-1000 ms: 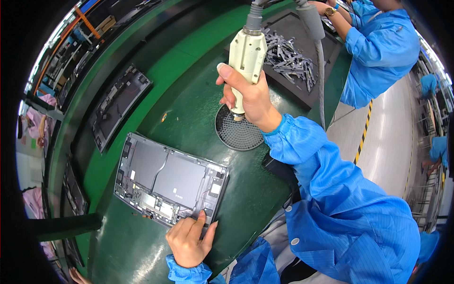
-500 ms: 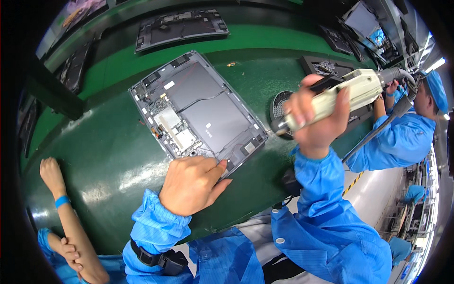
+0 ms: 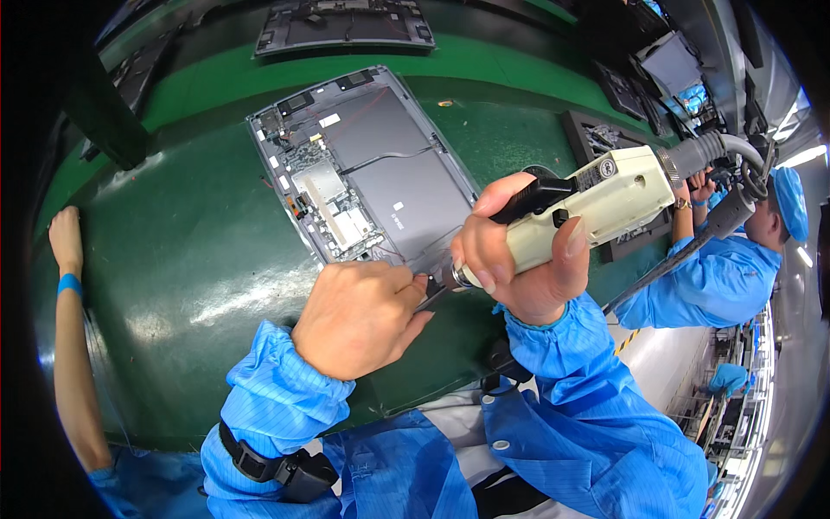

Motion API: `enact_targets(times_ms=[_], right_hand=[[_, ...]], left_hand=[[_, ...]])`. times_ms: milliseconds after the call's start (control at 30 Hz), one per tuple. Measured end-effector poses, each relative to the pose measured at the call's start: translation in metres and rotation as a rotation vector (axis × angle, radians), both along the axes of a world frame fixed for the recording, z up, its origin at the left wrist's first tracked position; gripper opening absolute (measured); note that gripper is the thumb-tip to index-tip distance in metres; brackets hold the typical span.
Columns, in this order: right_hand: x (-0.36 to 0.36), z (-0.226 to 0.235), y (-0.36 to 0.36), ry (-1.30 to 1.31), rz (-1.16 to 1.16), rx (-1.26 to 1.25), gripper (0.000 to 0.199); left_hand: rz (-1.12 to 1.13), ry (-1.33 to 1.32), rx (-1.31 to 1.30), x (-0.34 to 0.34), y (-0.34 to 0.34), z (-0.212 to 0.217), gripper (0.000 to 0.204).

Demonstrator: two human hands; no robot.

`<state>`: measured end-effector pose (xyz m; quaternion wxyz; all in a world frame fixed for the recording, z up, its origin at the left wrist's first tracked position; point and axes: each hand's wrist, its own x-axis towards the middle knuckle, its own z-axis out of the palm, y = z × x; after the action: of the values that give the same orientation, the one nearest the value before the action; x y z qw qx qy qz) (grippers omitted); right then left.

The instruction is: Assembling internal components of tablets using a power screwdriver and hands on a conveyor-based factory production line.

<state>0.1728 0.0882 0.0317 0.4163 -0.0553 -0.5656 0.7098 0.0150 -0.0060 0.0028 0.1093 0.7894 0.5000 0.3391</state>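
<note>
Right hand (image 3: 527,259) clamped round cream screwdriver (image 3: 596,208), tip at near corner of open tablet (image 3: 363,169) on green bench (image 3: 199,251). Left hand (image 3: 359,316) curled, fingers together, steadying that corner.

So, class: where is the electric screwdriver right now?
The electric screwdriver is right of centre, gripped in the right hand, tip at the opened device's near corner beside the left hand.
</note>
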Motion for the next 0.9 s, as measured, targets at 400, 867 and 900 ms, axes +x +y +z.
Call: enact_targets(times_ms=[400,867,900], right_hand=[[0.0,0.014,-0.001,-0.361,0.106,0.459,0.061],[0.065,0.02,0.073,0.153,-0.556,-0.027,0.048],[0.073,0.017,0.083,0.143,-0.636,-0.034,0.043]], left_hand=[[-0.048,0.085,-0.079,-0.005,-0.002,0.008,0.023],[0.163,0.116,-0.015,0.005,0.005,0.013,0.031],[0.125,0.12,0.011,0.007,0.006,0.015,0.031]])
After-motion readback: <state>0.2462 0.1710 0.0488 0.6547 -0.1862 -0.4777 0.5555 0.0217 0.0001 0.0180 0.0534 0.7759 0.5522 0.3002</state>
